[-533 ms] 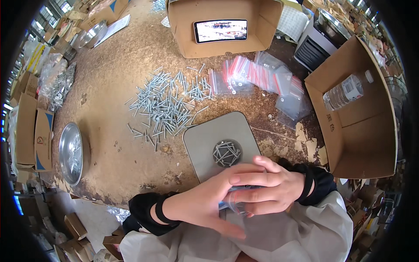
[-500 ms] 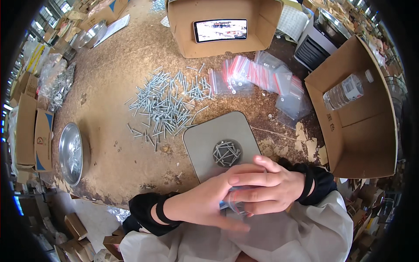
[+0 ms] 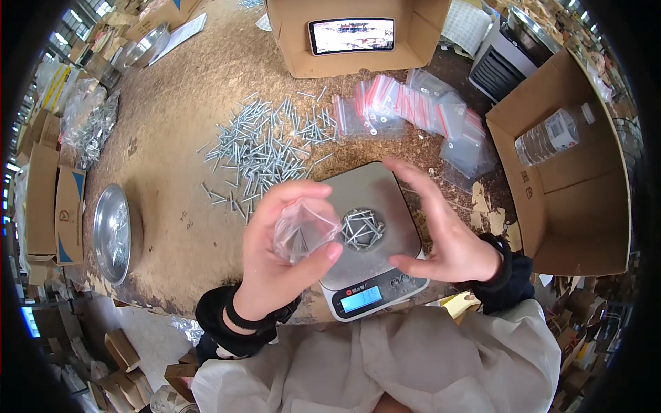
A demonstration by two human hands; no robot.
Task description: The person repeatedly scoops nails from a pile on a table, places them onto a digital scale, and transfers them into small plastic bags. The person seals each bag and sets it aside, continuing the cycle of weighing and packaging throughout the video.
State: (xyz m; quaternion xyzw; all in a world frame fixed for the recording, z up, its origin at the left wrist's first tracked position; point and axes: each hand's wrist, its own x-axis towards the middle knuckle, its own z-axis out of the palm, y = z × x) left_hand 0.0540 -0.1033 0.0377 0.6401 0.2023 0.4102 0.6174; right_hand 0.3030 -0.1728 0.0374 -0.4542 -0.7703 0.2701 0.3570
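My left hand is curled around a clear plastic bag, its mouth spread wide. Beside the bag, a small round dish of loose screws rests on the plate of a digital scale with a lit blue display. My right hand hovers over the scale's right edge, fingers and thumb apart, holding nothing. Farther off lies a heap of long silver screws, and to its right a fanned row of clear zip bags with red strips.
An upright cardboard box at the back holds a phone with its screen on. To the right, another carton contains a plastic bottle. A metal bowl stands on the table's left side, with cartons beyond it.
My hands have parted from close together at the table's front edge and moved up to either side of the dish. The bag in my left hand is now spread open; the scale's display has come into view.
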